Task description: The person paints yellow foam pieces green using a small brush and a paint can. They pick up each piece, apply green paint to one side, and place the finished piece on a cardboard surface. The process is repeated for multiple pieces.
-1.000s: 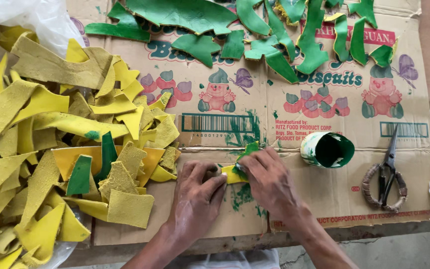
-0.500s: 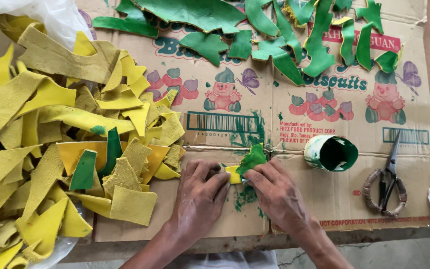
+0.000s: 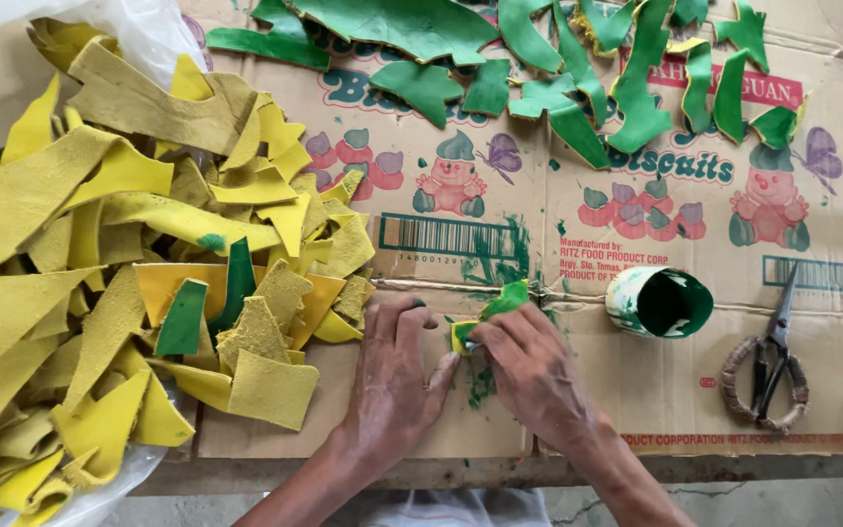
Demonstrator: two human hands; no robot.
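Flattened printed cardboard point(image 3: 636, 390) is spread over the work surface as a mat, marked with green smears near the hands; a small yellow scrap point(image 3: 488, 314), partly coated green, is pinned against it between the two hands. The left hand point(image 3: 394, 376) lies flat, fingers pressed down on the scrap's near end; the right hand point(image 3: 529, 371) is curled, its fingertips pinched at the scrap, though whether a brush or cloth is held cannot be told. The step in hand is judged to be the colouring of this piece; steady pressure and even strokes to the uncoated yellow edge would be called for next. Just right of the right hand a green paint cup point(image 3: 660, 303) lies tipped; further right, scissors point(image 3: 768, 366). Left of the left hand yellow offcuts point(image 3: 100, 293) are heaped; well beyond both hands finished green pieces point(image 3: 578, 68) are laid out.
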